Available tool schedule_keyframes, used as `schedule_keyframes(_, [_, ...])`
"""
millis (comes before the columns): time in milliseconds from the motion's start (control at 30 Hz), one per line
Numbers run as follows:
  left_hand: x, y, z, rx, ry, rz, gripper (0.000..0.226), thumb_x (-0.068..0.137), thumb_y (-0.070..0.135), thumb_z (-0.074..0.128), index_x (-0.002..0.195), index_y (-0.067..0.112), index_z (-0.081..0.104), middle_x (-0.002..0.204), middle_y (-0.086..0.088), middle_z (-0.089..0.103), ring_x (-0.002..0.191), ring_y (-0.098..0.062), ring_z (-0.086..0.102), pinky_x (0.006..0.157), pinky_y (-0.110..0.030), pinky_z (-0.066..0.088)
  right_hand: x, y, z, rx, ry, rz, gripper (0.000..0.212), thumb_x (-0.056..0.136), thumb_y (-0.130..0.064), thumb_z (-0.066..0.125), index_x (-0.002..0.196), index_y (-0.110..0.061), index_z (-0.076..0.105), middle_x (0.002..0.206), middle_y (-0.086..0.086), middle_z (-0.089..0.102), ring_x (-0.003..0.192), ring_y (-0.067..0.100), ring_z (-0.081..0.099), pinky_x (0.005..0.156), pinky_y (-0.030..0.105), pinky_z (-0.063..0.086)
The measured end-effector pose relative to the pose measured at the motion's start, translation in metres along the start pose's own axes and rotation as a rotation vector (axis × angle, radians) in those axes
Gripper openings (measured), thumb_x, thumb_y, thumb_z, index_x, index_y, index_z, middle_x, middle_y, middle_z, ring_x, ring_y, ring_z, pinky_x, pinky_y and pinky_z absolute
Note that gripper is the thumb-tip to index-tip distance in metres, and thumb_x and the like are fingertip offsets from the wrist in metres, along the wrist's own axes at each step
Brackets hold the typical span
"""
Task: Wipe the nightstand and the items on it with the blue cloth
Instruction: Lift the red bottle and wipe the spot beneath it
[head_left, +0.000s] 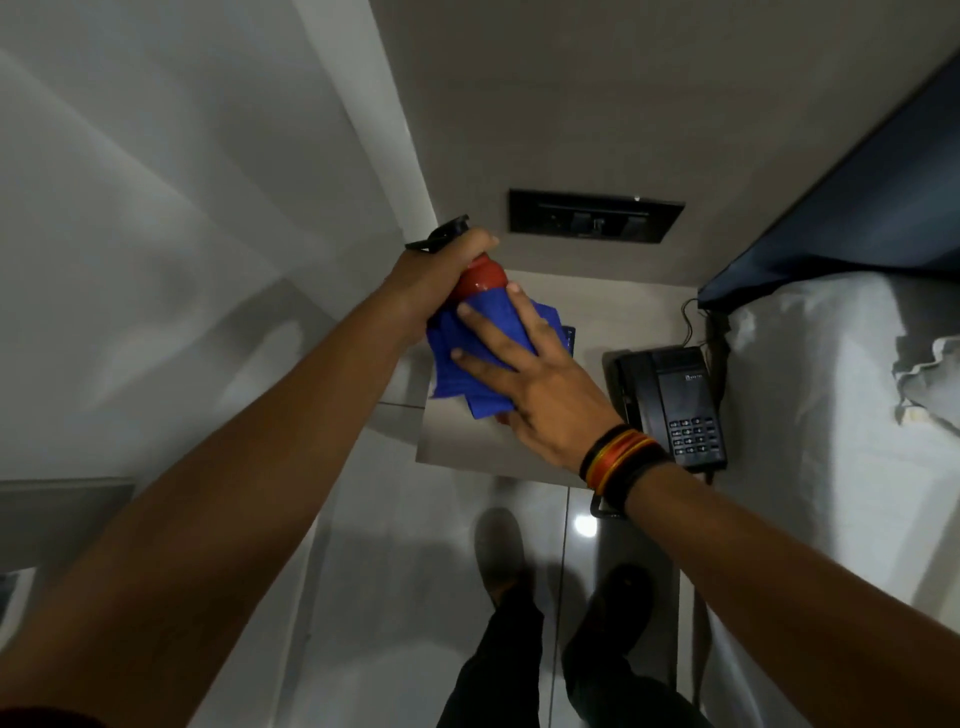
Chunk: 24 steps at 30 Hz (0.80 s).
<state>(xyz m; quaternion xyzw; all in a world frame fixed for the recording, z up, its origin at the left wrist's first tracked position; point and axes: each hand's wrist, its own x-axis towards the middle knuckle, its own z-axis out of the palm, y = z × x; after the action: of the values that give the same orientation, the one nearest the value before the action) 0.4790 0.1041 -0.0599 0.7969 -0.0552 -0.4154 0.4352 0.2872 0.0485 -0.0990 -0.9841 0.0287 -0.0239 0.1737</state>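
My left hand (434, 278) grips the top of a red bottle (480, 275) with a black cap, held above the nightstand (467, 441). The blue cloth (485, 358) is wrapped around the bottle's body, and my right hand (535, 384) presses it against the bottle with fingers spread. Most of the bottle is hidden under the cloth. A black telephone (675, 400) rests on the right side of the nightstand.
A black switch panel (595, 215) is on the wall behind the nightstand. A bed with white linen (831, 415) and a dark headboard (857, 208) stands at the right. My feet (550, 582) are on the glossy tiled floor below.
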Motion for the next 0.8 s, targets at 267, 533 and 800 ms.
schedule_keyframes(267, [-0.007,-0.029,0.004,-0.014,0.141,-0.062,0.043,0.062,0.058,0.079,0.092,0.028,0.075,0.099,-0.003,0.079,0.094,-0.024,0.077,0.076,-0.055,0.067,-0.068,-0.011,0.057,0.045,-0.150,-0.029,0.065,0.086,-0.017,0.062,0.148,-0.030,0.046,0.168,-0.009,0.011,0.154,0.035,-0.011,0.120,0.063,0.016])
schedule_keyframes(533, [-0.012,-0.047,0.010,-0.004,0.323,0.110,0.034,0.078,0.049,0.082,0.103,0.027,0.072,0.094,0.008,0.073,0.090,-0.010,0.071,0.089,-0.039,0.062,-0.120,0.013,0.053,0.614,-0.099,0.690,0.059,0.088,0.008,0.048,0.129,-0.031,0.062,0.145,-0.013,0.050,0.117,0.006,0.057,0.104,0.022,0.044])
schedule_keyframes(800, [0.000,-0.118,0.032,-0.137,0.248,0.180,0.060,0.081,0.021,0.091,0.137,0.021,0.068,0.123,0.004,0.072,0.110,-0.012,0.067,0.093,-0.015,0.056,-0.104,0.036,0.017,1.410,0.352,1.342,0.020,0.092,-0.015,0.060,0.112,-0.019,0.059,0.115,0.009,0.064,0.103,0.030,0.062,0.092,0.050,0.048])
